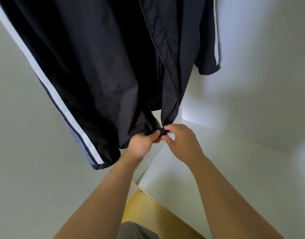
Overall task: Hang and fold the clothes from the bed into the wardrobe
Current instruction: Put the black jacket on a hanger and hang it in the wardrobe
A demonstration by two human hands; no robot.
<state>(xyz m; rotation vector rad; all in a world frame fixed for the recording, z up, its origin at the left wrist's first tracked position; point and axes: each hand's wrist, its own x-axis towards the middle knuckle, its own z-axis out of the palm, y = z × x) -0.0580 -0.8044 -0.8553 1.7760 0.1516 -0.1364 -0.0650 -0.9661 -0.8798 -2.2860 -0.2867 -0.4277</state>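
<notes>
A black track jacket (96,66) with white and blue sleeve stripes hangs inside the white wardrobe (243,83); whatever it hangs from is out of view. Its front is unzipped, and the two edges meet at the hem. My left hand (142,144) grips the bottom of the left front panel. My right hand (181,140) pinches the zipper slider (163,132) at the bottom of the right panel. Both hands touch at the zipper's base.
The wardrobe's white floor panel (226,169) lies below the jacket, its side wall (18,152) to the left. A yellow floor (148,209) shows at the bottom, with a bit of my grey trousers (136,230).
</notes>
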